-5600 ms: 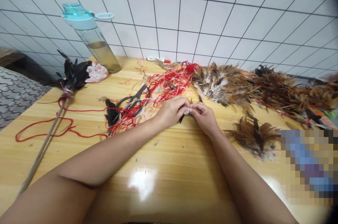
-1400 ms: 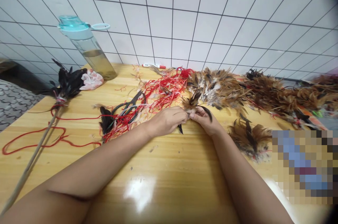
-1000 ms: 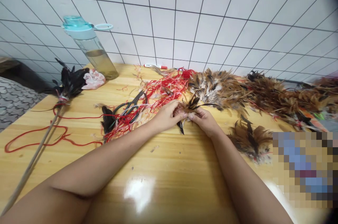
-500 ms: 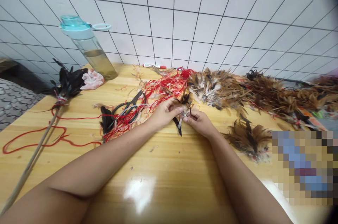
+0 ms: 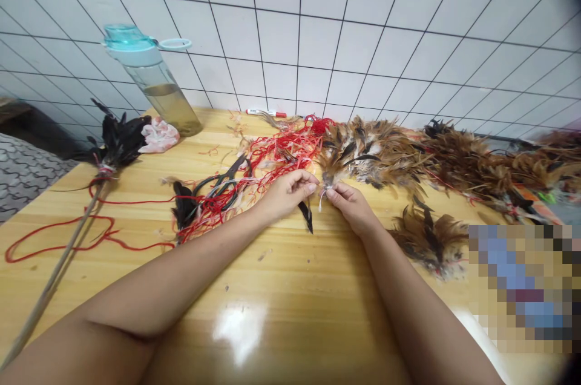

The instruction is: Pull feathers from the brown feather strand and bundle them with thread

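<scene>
Between left hand [image 5: 287,195] and right hand [image 5: 350,208] dangles a dark feather [image 5: 306,217].

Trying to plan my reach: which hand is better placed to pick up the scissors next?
Probably the left hand. It is nearer the black-handled scissors, which lie among red string on its side. The right hand is farther away, and its fingertips are pinching a small feather tuft.

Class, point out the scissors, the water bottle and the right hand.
Scissors [image 5: 209,180]: head view, black handle.
Water bottle [image 5: 157,94]: head view, clear body.
Right hand [image 5: 351,208]: head view, back of hand.
</scene>
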The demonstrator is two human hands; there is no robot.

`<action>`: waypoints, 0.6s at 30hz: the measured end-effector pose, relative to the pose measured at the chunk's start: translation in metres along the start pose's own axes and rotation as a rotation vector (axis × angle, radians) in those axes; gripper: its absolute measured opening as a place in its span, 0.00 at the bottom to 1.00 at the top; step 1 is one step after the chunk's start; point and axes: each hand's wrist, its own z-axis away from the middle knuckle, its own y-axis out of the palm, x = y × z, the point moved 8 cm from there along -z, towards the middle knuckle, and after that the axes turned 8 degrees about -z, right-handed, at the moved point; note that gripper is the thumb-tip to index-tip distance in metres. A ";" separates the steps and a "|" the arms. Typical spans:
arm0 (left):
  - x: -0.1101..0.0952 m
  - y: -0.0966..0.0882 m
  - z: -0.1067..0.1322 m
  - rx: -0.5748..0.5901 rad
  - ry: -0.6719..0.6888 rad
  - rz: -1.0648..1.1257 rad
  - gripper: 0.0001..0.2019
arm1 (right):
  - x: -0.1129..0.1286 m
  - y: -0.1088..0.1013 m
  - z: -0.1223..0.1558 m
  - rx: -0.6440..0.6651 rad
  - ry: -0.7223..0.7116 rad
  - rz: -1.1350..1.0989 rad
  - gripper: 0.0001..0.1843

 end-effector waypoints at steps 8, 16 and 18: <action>0.013 0.005 -0.001 0.029 -0.053 -0.074 0.14 | 0.000 0.012 -0.003 0.100 -0.092 0.198 0.19; 0.021 0.008 -0.002 0.035 -0.084 0.019 0.16 | -0.002 0.017 -0.003 0.138 -0.119 0.275 0.19; 0.022 0.007 -0.002 0.027 -0.092 0.051 0.17 | 0.000 0.016 -0.002 0.123 -0.121 0.259 0.19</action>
